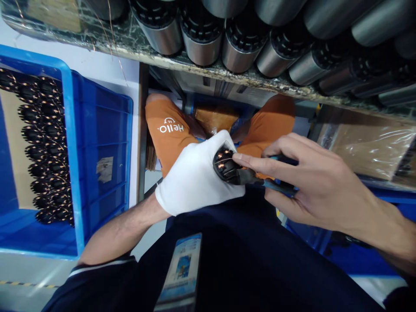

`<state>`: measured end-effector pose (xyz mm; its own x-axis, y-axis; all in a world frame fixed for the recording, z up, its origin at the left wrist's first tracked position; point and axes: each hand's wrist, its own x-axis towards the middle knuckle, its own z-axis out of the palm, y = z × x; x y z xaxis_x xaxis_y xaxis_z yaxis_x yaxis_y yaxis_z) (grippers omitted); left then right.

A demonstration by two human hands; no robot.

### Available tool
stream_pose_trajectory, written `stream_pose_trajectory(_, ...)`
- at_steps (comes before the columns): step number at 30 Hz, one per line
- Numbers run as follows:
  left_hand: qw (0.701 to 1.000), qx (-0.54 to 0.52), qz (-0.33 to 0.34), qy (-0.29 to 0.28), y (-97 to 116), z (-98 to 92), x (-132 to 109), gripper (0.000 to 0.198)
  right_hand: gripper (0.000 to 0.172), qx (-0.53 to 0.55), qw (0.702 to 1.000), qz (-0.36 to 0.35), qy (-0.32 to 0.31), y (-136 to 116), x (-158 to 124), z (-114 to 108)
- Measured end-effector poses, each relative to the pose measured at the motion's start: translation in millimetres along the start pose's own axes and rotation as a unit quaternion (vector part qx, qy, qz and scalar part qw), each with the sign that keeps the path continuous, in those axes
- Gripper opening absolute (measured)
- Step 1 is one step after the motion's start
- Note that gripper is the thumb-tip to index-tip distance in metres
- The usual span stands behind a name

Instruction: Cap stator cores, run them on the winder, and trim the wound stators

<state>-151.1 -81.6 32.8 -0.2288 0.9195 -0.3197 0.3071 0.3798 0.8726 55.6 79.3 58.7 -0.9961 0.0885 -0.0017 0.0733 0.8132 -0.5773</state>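
My left hand (198, 177), in a white glove, is wrapped around a motor rotor (224, 164) with a black end and bright copper windings. That end faces up and to the right, while the glove hides most of its body. My bare right hand (312, 182) grips pliers (279, 184) with dark blue handles. The jaws of the pliers are at the lower right rim of the rotor, partly hidden. My right index fingertip reaches over the rotor's end, touching or just above a thin copper wire there.
A worn bench edge (208, 71) crosses ahead, bearing several metal cylinders (240, 47) with black slotted ends. On the left, a blue crate (69, 130) holds many copper-wound black parts (48, 151). Plastic-wrapped cardboard (367, 143) lies at the right. A badge (183, 268) hangs at my chest.
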Motion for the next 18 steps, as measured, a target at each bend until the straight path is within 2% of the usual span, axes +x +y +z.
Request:
stream_pose_trajectory(6,0.999,-0.003,0.008,-0.035,7.6,2.4,3.5,0.026,0.061,0.031,0.999,0.013,0.003,-3.9,-4.8,-5.6)
stream_pose_trajectory(10,0.999,-0.016,0.009,-0.05,5.7,3.6,6.3,0.024,0.059,-0.026,1.0,0.007,0.008,-2.9,-6.1,-8.4)
stream_pose_trajectory(12,0.998,-0.022,0.012,-0.053,3.6,4.6,7.1,0.024,0.055,-0.015,1.0,0.013,0.002,-1.9,-7.5,-8.6)
stream_pose_trajectory(16,0.999,-0.014,0.013,-0.043,2.8,6.2,7.1,0.026,0.064,0.066,0.996,0.053,-0.018,1.6,-9.0,-6.9)
stream_pose_trajectory(18,0.999,0.016,0.011,-0.034,5.3,7.9,6.5,0.025,0.07,0.065,0.996,0.066,-0.015,3.0,-8.1,-4.9)
